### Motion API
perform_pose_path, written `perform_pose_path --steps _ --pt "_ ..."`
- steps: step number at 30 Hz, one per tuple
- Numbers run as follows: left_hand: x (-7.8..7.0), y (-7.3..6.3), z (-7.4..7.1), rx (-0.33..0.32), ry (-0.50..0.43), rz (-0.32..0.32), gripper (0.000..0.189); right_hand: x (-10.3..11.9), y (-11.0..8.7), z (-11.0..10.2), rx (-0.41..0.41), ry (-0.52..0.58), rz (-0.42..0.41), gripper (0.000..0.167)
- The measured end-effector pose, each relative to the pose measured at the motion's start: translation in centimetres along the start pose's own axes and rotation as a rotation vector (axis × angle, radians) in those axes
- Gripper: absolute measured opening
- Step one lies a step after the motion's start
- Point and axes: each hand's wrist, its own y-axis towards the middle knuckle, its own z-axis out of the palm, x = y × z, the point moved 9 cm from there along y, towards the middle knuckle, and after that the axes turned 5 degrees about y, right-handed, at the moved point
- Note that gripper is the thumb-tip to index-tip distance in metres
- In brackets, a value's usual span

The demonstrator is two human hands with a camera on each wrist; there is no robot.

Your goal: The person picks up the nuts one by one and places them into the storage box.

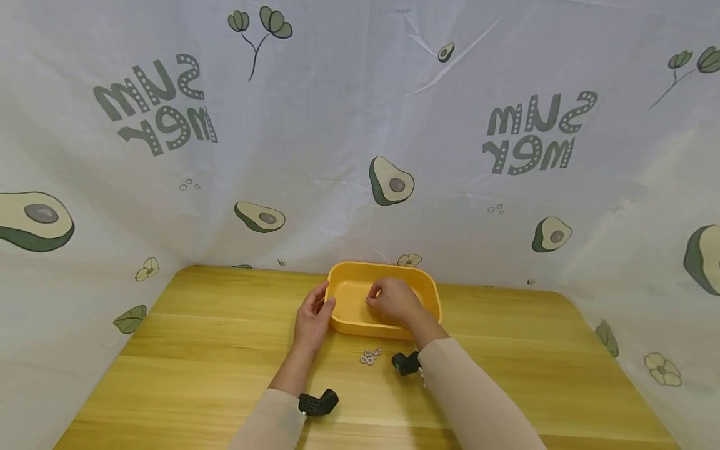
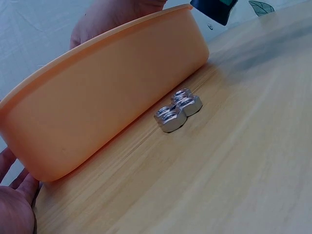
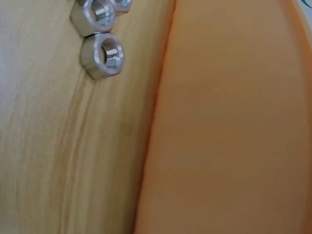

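A yellow plastic bin (image 1: pixel 360 328) stands on the wooden table; it looks orange in both wrist views. My left hand (image 1: pixel 312 319) rests against its left end, thumb near the rim and fingers along the outer wall. Over the bin's inside is my right hand (image 1: pixel 396 300), thumb and fingertips pinched together on a small pale thing that looks like a nut, mostly hidden by the fingers. Several metal hex nuts (image 1: pixel 370 357) lie in a tight cluster just in front of the bin. The left wrist view shows these nuts (image 2: pixel 178 110) beside the bin's long wall.
Black wrist cameras (image 1: pixel 319 403) are strapped to both wrists. A white cloth (image 1: pixel 337 125) with avocado prints hangs behind the table and along its sides. Wooden tabletop (image 1: pixel 225 350) extends to the left and right of the bin.
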Motion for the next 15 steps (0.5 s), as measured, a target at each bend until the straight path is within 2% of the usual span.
perform_pose_path --steps 8,15 --pt "-0.36 -0.14 0.04 0.009 -0.005 0.027 0.046 -0.39 0.31 0.24 -0.029 -0.027 -0.013 0.012" --pt "-0.32 -0.16 0.05 0.016 -0.011 0.025 0.046 -0.93 0.44 0.47 -0.029 -0.001 0.035 0.016"
